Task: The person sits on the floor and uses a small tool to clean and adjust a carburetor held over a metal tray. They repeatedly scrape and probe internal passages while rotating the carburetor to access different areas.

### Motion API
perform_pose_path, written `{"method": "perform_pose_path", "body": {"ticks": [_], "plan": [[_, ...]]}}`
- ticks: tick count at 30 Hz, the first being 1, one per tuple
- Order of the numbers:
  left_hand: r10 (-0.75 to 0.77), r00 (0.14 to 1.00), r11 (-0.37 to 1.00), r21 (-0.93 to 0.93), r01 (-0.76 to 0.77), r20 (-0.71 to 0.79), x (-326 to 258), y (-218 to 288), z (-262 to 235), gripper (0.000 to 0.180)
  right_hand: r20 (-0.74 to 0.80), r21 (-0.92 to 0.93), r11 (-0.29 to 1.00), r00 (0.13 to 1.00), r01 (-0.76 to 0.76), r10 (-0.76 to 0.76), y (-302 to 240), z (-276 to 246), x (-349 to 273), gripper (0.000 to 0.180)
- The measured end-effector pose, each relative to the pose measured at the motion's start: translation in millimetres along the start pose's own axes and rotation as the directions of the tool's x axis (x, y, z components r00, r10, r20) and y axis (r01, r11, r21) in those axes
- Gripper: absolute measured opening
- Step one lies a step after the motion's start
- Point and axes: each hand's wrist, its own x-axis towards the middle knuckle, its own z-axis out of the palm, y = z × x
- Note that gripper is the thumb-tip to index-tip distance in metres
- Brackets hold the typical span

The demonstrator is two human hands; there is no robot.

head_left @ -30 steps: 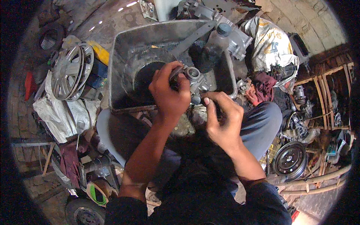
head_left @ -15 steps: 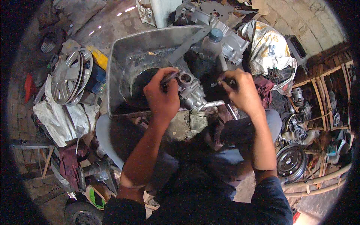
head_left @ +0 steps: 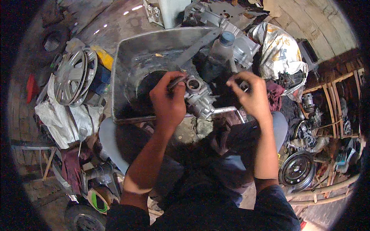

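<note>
My left hand (head_left: 168,101) grips a grey cast-metal engine part (head_left: 199,97) together with a thin dark tool, over the front edge of a metal wash tray (head_left: 131,65). A short metal rod sticks out of the part toward the right. My right hand (head_left: 249,94) hovers to the right of the part, fingers pinched around a small piece that I cannot make out. A grey plastic bottle (head_left: 221,46) with a blue cap stands just behind the hands.
Dark liquid pools in the tray. Silver hubcaps (head_left: 71,76) and a white sack (head_left: 58,117) lie left. A printed bag (head_left: 281,52) is at back right, a dark steel wheel rim (head_left: 296,170) at lower right, wooden racks of parts far right. My knees are below the tray.
My right hand has lifted off the part near my lap and swung up and to the right. My left hand has stayed on the metal part at the tray's edge.
</note>
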Motion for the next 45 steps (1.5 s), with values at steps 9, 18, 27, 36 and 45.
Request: {"method": "perform_pose_path", "body": {"ticks": [9, 18, 27, 36, 45], "plan": [[0.017, 1.000, 0.999, -0.035, -0.016, 0.023, 0.0, -5.0, -2.1, 0.014, 0.034, 0.252, 0.961, 0.993, -0.114, 0.109, -0.1, 28.8, 51.9, 0.098], [0.017, 1.000, 0.995, -0.098, -0.016, 0.007, -0.2, -7.2, 3.4, 0.012, -0.580, 0.189, 0.982, 0.810, 0.026, 0.090, -0.7, 31.2, 52.7, 0.047], [0.081, 0.995, 0.996, -0.034, -0.083, -0.052, -4.6, -15.0, -0.5, 0.010, 0.026, 0.208, 0.977, 0.999, -0.035, 0.030, -64.1, -98.6, 6.3, 0.063], [0.098, 0.992, 0.993, 0.067, -0.093, -0.083, -1.9, -9.8, 7.7, 0.014, 0.707, -0.364, 0.905, 0.698, 0.223, 0.112, -70.5, -101.5, -9.9, 0.063], [0.034, 0.995, 0.992, 0.121, -0.023, -0.090, -1.4, -2.1, 8.0, 0.017, 0.717, -0.360, 0.835, 0.696, 0.417, -0.039, -82.6, -100.8, -7.0, 0.057]]}}
